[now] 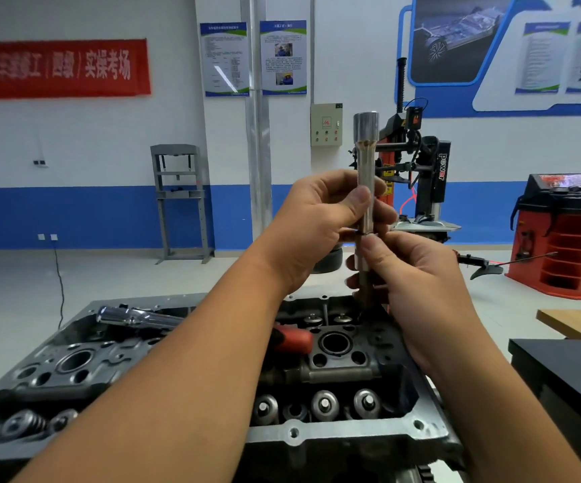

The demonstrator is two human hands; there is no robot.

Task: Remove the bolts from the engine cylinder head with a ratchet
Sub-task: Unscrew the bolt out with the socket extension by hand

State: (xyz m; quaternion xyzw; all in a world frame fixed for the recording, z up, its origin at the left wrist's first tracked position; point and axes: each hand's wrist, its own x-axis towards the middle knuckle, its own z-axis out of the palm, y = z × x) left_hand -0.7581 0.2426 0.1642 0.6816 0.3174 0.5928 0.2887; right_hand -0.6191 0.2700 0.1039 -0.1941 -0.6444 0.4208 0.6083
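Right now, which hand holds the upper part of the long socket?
The left hand: its fingers wrap the shaft of the long socket below the wide top end. The right hand pinches lower down, at the joint.

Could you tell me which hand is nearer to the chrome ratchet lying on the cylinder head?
Left. The left hand is raised above and right of the ratchet, gripping the long bolt; the right hand pinches the bolt's lower part, farther right.

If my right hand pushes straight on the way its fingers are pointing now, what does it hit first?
The right hand points up and left, already pinching the lower part of the long socket. Straight on, it would most likely meet the left hand gripping the socket just above, though depth is hard to judge.
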